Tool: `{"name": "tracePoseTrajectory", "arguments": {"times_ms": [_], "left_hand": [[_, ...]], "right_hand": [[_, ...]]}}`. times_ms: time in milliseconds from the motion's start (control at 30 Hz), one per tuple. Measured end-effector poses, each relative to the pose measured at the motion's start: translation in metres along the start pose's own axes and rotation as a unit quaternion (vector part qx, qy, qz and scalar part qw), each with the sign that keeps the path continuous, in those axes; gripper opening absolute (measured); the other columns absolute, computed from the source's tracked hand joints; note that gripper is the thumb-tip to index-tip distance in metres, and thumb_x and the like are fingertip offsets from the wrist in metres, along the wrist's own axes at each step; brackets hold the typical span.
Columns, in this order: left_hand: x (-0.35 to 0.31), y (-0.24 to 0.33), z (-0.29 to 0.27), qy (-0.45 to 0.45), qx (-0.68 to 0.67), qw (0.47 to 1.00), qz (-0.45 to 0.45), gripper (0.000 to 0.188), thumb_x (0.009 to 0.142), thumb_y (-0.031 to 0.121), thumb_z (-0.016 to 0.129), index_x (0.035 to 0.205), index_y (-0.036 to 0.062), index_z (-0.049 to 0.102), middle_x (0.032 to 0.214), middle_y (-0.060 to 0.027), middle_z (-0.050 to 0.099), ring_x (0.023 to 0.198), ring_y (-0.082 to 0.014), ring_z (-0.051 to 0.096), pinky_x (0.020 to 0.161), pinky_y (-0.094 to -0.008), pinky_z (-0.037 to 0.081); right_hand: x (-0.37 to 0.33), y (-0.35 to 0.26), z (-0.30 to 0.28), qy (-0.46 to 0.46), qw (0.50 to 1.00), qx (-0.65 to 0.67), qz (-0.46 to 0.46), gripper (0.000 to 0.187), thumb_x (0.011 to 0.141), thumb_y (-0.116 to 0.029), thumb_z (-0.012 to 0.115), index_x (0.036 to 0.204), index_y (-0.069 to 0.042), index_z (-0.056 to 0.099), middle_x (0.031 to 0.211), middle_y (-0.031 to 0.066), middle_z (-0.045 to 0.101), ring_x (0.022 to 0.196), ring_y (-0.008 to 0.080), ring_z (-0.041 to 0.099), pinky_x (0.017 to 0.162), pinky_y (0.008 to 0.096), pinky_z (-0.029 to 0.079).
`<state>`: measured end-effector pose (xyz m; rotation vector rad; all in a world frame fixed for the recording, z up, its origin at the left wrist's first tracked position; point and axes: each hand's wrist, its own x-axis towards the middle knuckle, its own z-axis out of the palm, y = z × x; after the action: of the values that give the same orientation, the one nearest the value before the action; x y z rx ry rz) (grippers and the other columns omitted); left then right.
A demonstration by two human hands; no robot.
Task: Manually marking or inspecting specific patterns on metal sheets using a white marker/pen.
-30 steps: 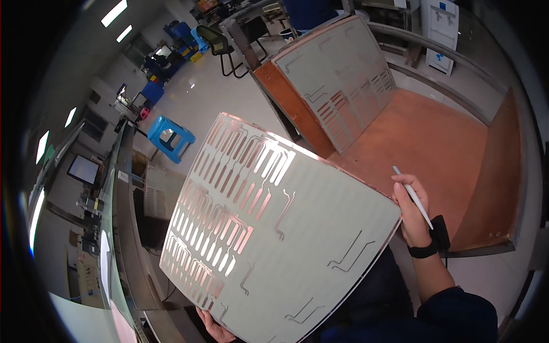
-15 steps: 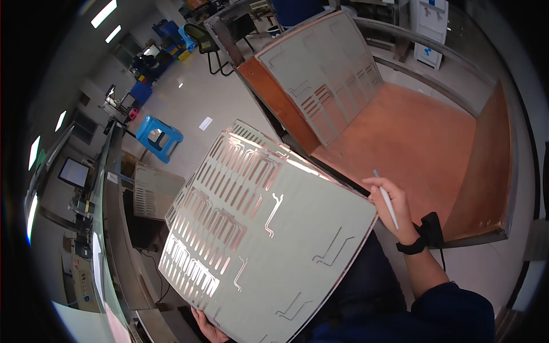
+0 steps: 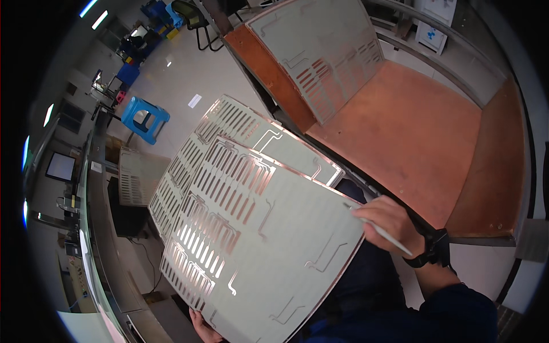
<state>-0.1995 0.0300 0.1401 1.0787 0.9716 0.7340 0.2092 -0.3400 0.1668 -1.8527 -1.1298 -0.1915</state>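
A large pale grey-green circuit board panel [image 3: 286, 228] with copper slots and tracks lies tilted across my lap. My left hand [image 3: 204, 328] grips its near left edge, the fingers partly hidden by the board. In my right hand [image 3: 392, 224] is a slim white pen-like tool [image 3: 389, 238], held at the board's far right corner. Its thin tip lies over the board's surface; whether it touches I cannot tell. Beneath the top board a second similar panel [image 3: 306, 153] sticks out along the far and left sides.
To the right stands a copper-coloured open bin [image 3: 412, 131] with a metal frame; more panels [image 3: 326, 51] lean against its left wall. Another panel [image 3: 137, 177] stands at the left beside a black box. A blue stool [image 3: 145, 119] is on the floor beyond.
The top board has shifted toward me against the one below, which now shows much more. My right hand has turned, and the tool's tip now points over the board's corner.
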Motion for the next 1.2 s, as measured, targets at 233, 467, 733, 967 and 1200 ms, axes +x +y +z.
{"name": "tracePoseTrajectory", "arguments": {"times_ms": [233, 467, 733, 967, 1200], "left_hand": [[0.0, 0.011, 0.012, 0.053, 0.067, 0.996, -0.036, 0.039, 0.102, 0.026, 0.044, 0.129, -0.0014, 0.051, 0.12, -0.0131, 0.062, 0.107, -0.0256, 0.062, 0.092, -0.04, 0.05], [0.005, 0.009, 0.0, 0.092, 0.123, 0.987, -0.034, 0.039, 0.101, 0.027, 0.045, 0.126, -0.0018, 0.054, 0.121, -0.0132, 0.061, 0.106, -0.0252, 0.061, 0.092, -0.0394, 0.05], [0.007, 0.006, -0.002, 0.083, 0.115, 0.99, -0.021, 0.04, 0.1, 0.028, 0.046, 0.123, -0.0026, 0.056, 0.12, -0.0137, 0.061, 0.105, -0.024, 0.061, 0.092, -0.0386, 0.049], [0.008, 0.006, -0.009, 0.119, 0.147, 0.982, -0.017, 0.039, 0.099, 0.027, 0.047, 0.123, -0.0026, 0.056, 0.12, -0.0129, 0.061, 0.106, -0.0229, 0.059, 0.094, -0.038, 0.047], [0.006, 0.006, -0.002, 0.12, 0.152, 0.981, -0.012, 0.039, 0.1, 0.026, 0.045, 0.123, -0.0031, 0.056, 0.119, -0.0129, 0.062, 0.106, -0.0228, 0.06, 0.094, -0.0369, 0.047]], "right_hand": [[-0.006, 0.006, 0.006, -0.034, 0.999, 0.013, 0.005, 0.029, 0.071, -0.002, 0.074, 0.099, -0.003, 0.064, 0.096, 0.0099, 0.068, 0.083, 0.0273, 0.065, 0.077, 0.0362, 0.052], [-0.008, 0.007, 0.005, -0.038, 0.999, 0.036, 0.015, 0.027, 0.073, -0.001, 0.074, 0.098, -0.004, 0.062, 0.103, 0.009, 0.069, 0.085, 0.0263, 0.066, 0.079, 0.036, 0.053], [-0.006, 0.009, 0.005, -0.024, 0.998, 0.046, 0.019, 0.025, 0.072, 0.003, 0.073, 0.093, -0.004, 0.061, 0.099, 0.0098, 0.069, 0.083, 0.0254, 0.067, 0.075, 0.0356, 0.053], [-0.005, 0.011, 0.009, -0.014, 0.999, 0.031, -0.004, 0.026, 0.07, 0.005, 0.073, 0.092, -0.003, 0.061, 0.097, 0.0097, 0.069, 0.081, 0.0249, 0.066, 0.073, 0.0342, 0.053], [0.0, 0.016, 0.017, 0.013, 1.0, 0.01, 0.02, 0.026, 0.069, 0.006, 0.072, 0.092, -0.003, 0.061, 0.098, 0.01, 0.069, 0.078, 0.0253, 0.066, 0.069, 0.0339, 0.052]]}}
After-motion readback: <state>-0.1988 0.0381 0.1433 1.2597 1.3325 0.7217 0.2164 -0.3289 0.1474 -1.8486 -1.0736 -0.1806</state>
